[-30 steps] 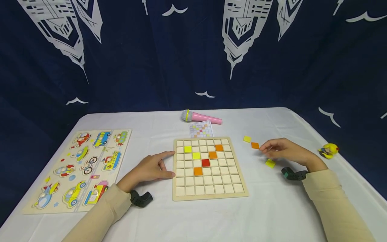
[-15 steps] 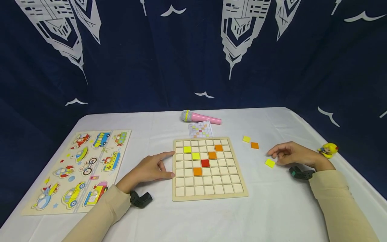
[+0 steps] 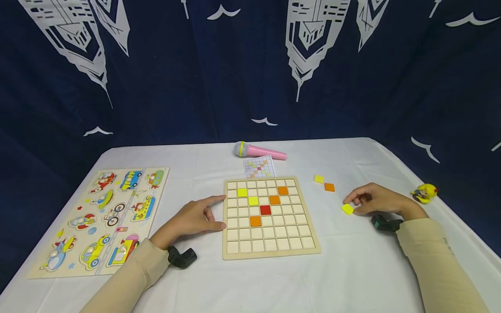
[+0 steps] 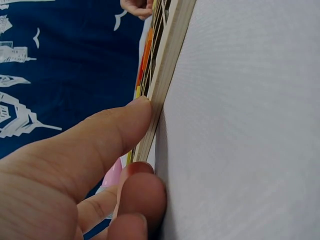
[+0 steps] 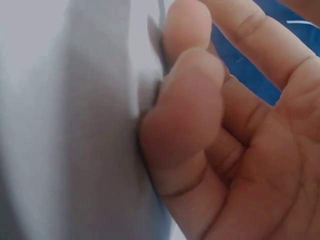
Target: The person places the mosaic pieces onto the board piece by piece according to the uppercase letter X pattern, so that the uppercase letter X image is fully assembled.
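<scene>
A square wooden grid board [image 3: 245,248] lies in the middle of the table in the head view. Set in its cells are two yellow tiles, a red tile [image 3: 265,210] and several orange tiles. My left hand [image 3: 193,217] touches the board's left edge with thumb and index fingertip spread apart; the left wrist view shows the thumb [image 4: 130,117] against the board's side. Right of the board, my right hand [image 3: 381,202] pinches a loose yellow tile [image 3: 347,209] between thumb and index finger at the tabletop. The right wrist view shows curled fingers, with that tile hidden.
Another yellow tile [image 3: 318,179] and an orange tile [image 3: 329,187] lie beyond my right hand. Behind the board are a printed pattern card [image 3: 259,166] and a pink microphone [image 3: 266,152]. A vehicle puzzle board [image 3: 99,221] lies left, a small yellow figurine [image 3: 424,193] right.
My right hand drew back right from beside the orange tile, then came onto the nearer yellow tile, which has shifted slightly. The left hand stays at the board's edge.
</scene>
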The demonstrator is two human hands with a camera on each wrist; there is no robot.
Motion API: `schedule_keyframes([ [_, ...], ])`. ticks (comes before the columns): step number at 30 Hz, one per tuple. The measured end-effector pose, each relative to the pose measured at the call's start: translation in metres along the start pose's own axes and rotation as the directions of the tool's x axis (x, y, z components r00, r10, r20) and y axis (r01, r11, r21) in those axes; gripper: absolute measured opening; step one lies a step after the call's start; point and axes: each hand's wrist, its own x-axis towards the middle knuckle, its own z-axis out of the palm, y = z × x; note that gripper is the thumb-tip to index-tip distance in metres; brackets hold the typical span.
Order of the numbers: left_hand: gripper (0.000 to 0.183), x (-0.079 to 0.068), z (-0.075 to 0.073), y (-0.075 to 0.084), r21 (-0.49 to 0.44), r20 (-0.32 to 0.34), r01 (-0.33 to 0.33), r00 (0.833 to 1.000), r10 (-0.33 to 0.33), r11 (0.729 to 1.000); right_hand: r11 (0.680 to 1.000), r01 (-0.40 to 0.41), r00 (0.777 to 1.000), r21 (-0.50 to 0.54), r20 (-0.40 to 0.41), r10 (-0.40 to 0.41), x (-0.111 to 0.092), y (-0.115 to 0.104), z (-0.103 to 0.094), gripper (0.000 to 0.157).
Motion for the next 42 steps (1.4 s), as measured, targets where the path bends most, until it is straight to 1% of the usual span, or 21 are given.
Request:
schedule_keyframes([
  [7,0.086,0.001,0.0,-0.001,0.001,0.001,0.005,1.0,-0.005,1.0,0.996,-0.059,0.996,-0.07,-0.063,0.055,0.007,-0.007,0.007,0.027],
  [12,0.086,0.002,0.0,-0.001,-0.006,-0.001,-0.002,1.0,0.002,1.0,0.992,-0.052,0.994,-0.111,-0.103,0.04,0.013,-0.013,0.013,0.027],
  [17,0.086,0.001,-0.001,-0.001,-0.008,-0.003,-0.008,1.0,0.008,1.0,0.991,-0.029,0.995,-0.127,-0.098,0.016,0.021,-0.023,0.019,0.027],
  [20,0.086,0.001,-0.001,0.0,-0.007,-0.002,-0.008,1.0,0.008,1.0,0.993,-0.005,0.996,-0.118,-0.09,-0.005,0.026,-0.031,0.023,0.026],
  [27,0.086,0.001,-0.001,0.0,-0.004,-0.004,-0.016,1.0,0.016,1.0,0.988,0.092,0.99,-0.123,-0.093,-0.104,0.033,-0.049,0.037,0.024],
  [34,0.086,0.001,0.0,0.0,-0.005,0.0,-0.009,1.0,0.009,1.0,0.98,0.135,0.985,-0.149,-0.082,-0.149,0.037,-0.068,0.049,0.023],
  [39,0.086,0.001,-0.001,0.0,-0.006,0.006,0.003,1.0,-0.003,1.0,0.972,0.189,0.979,-0.143,-0.054,-0.198,0.041,-0.078,0.06,0.021],
  [42,0.086,0.001,-0.001,0.0,-0.002,0.003,0.006,1.0,-0.006,1.0,0.963,0.229,0.971,-0.14,-0.035,-0.236,0.045,-0.083,0.067,0.021],
])
